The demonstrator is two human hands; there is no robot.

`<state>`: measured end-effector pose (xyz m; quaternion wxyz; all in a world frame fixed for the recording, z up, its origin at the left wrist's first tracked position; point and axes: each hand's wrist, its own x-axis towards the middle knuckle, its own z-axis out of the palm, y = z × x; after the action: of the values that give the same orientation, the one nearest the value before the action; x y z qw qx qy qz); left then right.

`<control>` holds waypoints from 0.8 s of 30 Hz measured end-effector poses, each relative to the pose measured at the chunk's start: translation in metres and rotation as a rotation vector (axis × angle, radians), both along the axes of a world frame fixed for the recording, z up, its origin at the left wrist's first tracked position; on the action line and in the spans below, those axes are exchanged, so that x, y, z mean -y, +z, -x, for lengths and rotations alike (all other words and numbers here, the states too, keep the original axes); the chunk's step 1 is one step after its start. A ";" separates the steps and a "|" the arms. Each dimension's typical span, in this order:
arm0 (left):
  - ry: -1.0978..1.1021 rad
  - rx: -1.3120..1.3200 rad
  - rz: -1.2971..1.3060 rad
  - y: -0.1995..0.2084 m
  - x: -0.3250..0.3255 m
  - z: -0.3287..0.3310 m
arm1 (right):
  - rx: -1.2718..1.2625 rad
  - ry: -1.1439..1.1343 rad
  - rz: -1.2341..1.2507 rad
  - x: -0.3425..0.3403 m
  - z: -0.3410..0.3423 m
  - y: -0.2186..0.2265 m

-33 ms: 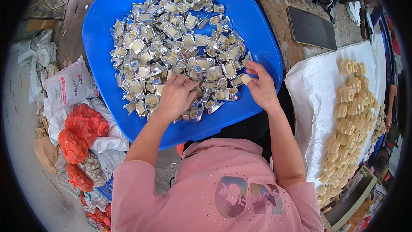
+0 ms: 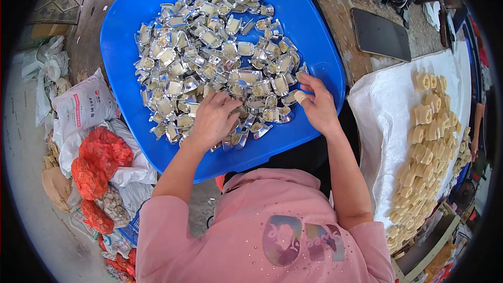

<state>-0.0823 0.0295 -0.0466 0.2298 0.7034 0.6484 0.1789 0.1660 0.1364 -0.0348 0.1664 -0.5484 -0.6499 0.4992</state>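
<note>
A heap of small shiny silver pieces with cream-coloured faces (image 2: 209,39) fills much of a wide blue plastic tub (image 2: 314,52). My left hand (image 2: 214,119) reaches into the near edge of the heap. Its fingers are bent together among the pieces, and their tips partly hide what they hold. On the heap's right side, my right hand (image 2: 319,106) hovers with its thumb and fingers apart. Its upper fingertips are close to one silver piece; touching cannot be made out. A pale cream covering or piece shows at the thumb tip.
To the right, many cream-coloured plastic pieces (image 2: 419,162) lie on a white woven sheet (image 2: 374,110). A dark phone (image 2: 381,34) rests on the worn wooden surface behind it. On the left are a white printed sack (image 2: 86,104) and red plastic bags (image 2: 105,152).
</note>
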 end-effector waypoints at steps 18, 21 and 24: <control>0.560 -0.033 -0.249 -0.002 -0.069 0.021 | -0.011 0.024 -0.032 0.002 0.001 0.000; 0.443 -0.218 -0.376 0.001 -0.080 0.013 | -0.016 0.016 -0.028 0.002 0.001 0.000; 0.285 -0.096 -0.310 0.002 -0.082 0.001 | -0.019 0.016 -0.021 0.002 0.001 0.000</control>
<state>-0.0835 0.1118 -0.0443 0.0599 0.6392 0.7163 0.2735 0.1654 0.1347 -0.0349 0.1744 -0.5367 -0.6580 0.4987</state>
